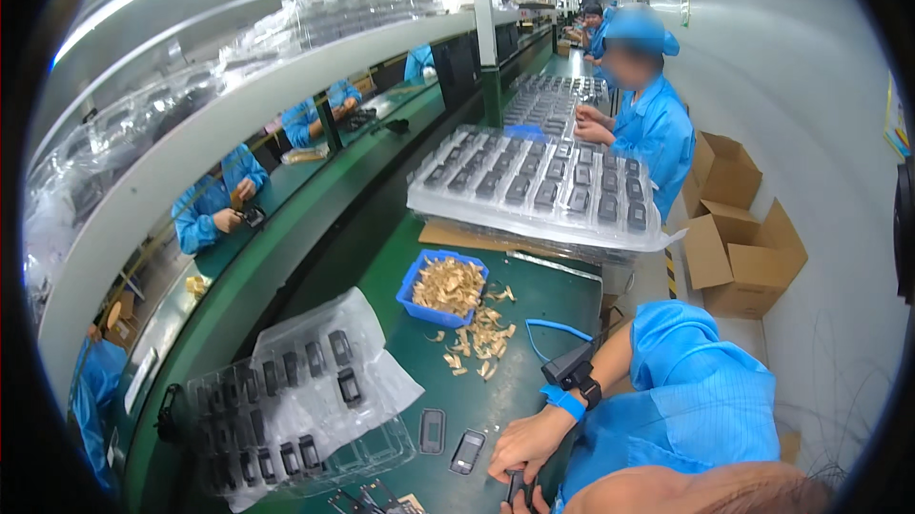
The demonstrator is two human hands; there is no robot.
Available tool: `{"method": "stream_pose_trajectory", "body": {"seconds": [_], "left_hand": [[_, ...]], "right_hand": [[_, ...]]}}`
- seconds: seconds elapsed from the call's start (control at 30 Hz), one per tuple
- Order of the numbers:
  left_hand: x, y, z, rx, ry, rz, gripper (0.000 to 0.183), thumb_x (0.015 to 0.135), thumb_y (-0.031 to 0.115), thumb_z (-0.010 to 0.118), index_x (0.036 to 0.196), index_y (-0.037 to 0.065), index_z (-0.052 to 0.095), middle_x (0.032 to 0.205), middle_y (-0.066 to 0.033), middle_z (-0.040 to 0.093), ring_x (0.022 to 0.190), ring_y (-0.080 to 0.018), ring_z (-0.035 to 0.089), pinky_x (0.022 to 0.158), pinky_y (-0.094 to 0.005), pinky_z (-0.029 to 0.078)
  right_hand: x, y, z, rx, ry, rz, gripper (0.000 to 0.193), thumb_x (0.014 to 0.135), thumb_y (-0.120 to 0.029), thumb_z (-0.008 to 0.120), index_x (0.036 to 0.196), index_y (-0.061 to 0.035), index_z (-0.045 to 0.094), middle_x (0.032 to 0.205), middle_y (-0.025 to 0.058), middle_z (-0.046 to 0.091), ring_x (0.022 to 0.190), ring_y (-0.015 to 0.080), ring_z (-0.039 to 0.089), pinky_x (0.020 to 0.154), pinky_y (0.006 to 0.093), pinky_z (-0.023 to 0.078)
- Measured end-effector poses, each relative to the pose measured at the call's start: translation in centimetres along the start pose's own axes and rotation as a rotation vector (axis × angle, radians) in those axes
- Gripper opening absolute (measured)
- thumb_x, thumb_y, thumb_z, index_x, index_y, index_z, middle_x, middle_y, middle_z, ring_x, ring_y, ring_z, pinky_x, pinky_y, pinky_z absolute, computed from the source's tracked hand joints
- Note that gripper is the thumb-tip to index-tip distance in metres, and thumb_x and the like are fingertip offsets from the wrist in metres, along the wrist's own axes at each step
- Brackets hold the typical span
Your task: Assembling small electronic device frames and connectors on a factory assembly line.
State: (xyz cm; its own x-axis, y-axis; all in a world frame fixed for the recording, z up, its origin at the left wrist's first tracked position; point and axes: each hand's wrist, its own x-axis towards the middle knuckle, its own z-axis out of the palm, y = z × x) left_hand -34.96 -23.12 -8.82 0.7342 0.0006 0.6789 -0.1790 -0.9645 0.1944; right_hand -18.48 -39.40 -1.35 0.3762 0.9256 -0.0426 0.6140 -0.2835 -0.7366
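Observation:
My right hand point(527, 442), a blue strap and black band on its wrist, reaches down at the lower edge with fingers closed on a small black part point(516, 488). The fingertips of my left hand point(536, 503) grip the same part from below; the rest of that hand is cut off. Beside them on the green table lie a black rectangular frame point(467, 452) with a lighter inside and a dark grey rectangular frame point(432, 431). Left of these, a clear plastic tray point(367, 452) and a white sheet carry several black housings point(349, 386).
A blue bin point(440, 314) holds tan peeled scraps, with more scraps point(488, 338) spilled beside it. Farther off are stacked trays of black parts point(534, 181) and a co-worker in blue point(653, 128). Cardboard boxes point(743, 257) stand at right; metal tools point(376, 500) lie low.

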Motion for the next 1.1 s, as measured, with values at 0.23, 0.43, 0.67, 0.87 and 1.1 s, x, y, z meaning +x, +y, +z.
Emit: {"method": "stream_pose_trajectory", "body": {"seconds": [0.23, 0.43, 0.67, 0.87, 1.1], "left_hand": [[-0.5, -0.3, -0.1, -0.036, -0.033, -0.001, 0.036, 0.08, 0.05, 0.078, 0.108, 0.027, 0.076, 0.085, -0.0031, 0.06, 0.067, -0.0243, 0.05, 0.06, -0.0372, 0.037], [-0.1, -0.2, 0.4, -0.089, -0.081, 0.009, 0.035, 0.082, 0.046, 0.077, 0.11, 0.024, 0.076, 0.09, -0.0068, 0.06, 0.073, -0.0269, 0.052, 0.066, -0.0388, 0.04], [-0.5, 0.1, -0.7, -0.117, -0.152, -0.014, 0.034, 0.084, 0.042, 0.075, 0.112, 0.021, 0.075, 0.096, -0.0111, 0.06, 0.08, -0.0299, 0.055, 0.072, -0.0406, 0.043], [1.0, -0.1, -1.4, -0.093, -0.267, -0.061, 0.034, 0.086, 0.039, 0.074, 0.114, 0.019, 0.075, 0.101, -0.0147, 0.06, 0.087, -0.0325, 0.057, 0.077, -0.0422, 0.045], [2.3, 0.7, -2.0, -0.287, -0.125, -0.14, 0.049, 0.075, 0.033, 0.085, 0.117, 0.011, 0.071, 0.104, -0.0085, 0.067, 0.091, -0.0314, 0.058, 0.085, -0.0416, 0.047]], "right_hand": [[1.3, -1.0, -1.0, 0.014, -0.173, 0.101, 0.04, 0.066, -0.028, 0.087, 0.096, -0.0117, 0.065, 0.067, -0.0017, 0.059, 0.074, 0.0234, 0.063, 0.064, 0.0406, 0.043], [0.4, -2.3, -4.9, 0.139, -0.12, 0.021, 0.058, 0.077, -0.026, 0.084, 0.123, -0.0055, 0.056, 0.069, 0.0011, 0.061, 0.075, 0.0163, 0.065, 0.064, 0.0352, 0.048], [0.3, -14.2, -24.7, 0.184, 0.879, -0.197, 0.09, 0.094, -0.012, 0.065, 0.16, -0.0076, 0.005, 0.085, 0.0073, 0.068, 0.069, 0.0106, 0.064, 0.063, 0.0273, 0.053], [0.3, -15.7, -16.2, -0.689, 0.752, -0.395, 0.043, 0.093, -0.013, 0.066, 0.135, -0.006, 0.058, 0.085, 0.0098, 0.06, 0.078, 0.025, 0.061, 0.066, 0.0363, 0.05], [-5.0, -5.8, -5.5, -0.115, 0.334, -0.014, 0.013, 0.09, -0.018, 0.07, 0.093, -0.006, 0.066, 0.089, 0.0103, 0.064, 0.083, 0.0294, 0.065, 0.069, 0.0405, 0.052]]}}
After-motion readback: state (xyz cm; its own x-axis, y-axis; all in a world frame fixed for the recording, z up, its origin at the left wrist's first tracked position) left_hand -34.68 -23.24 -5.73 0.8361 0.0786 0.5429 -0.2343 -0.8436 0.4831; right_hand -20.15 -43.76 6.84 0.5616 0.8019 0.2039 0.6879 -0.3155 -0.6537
